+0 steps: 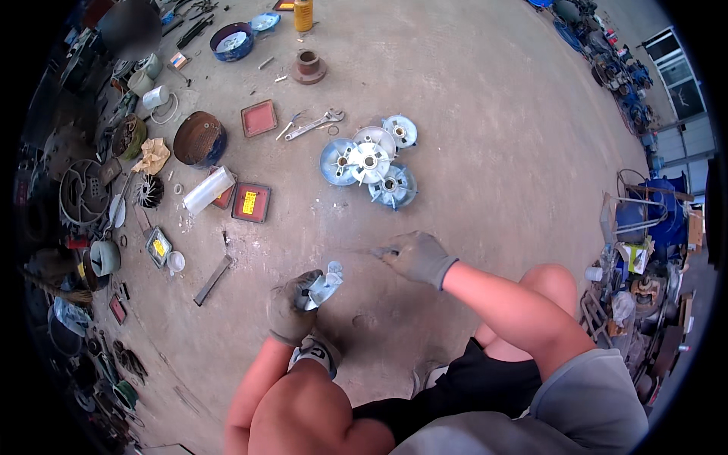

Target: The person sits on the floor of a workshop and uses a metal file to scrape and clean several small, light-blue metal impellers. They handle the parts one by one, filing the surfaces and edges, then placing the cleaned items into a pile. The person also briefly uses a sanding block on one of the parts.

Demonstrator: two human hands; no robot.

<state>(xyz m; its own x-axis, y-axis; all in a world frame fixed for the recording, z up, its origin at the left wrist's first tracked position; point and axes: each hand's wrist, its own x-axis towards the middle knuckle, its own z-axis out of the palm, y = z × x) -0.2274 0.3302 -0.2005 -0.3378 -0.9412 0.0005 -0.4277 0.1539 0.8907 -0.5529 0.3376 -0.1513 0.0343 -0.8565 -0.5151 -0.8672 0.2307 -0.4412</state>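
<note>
My left hand (pixel 290 307), in a grey work glove, is closed around a pale blue metal part (pixel 324 287) with rounded lobes. The fingers and palm cover some of that part. Ahead and to the right, my gloved right hand (pixel 418 258) is closed on the end of a thin, dark, file-like tool (pixel 360 250). The tool points left and is smeared by motion, so its exact kind is unclear. It appears apart from the blue part. Beyond both hands, several pale blue and white finned metal discs (pixel 369 162) with central hubs lie clustered on the floor, some overlapping.
Left of the discs are an adjustable wrench (pixel 315 126), red shallow trays (pixel 259 119), a rusty round pan (pixel 199 139), a plastic-wrapped roll (pixel 209 191) and a hammer (pixel 213 280). A flanged metal piece (pixel 309 68) stands farther off. Machine parts crowd both sides of the concrete floor.
</note>
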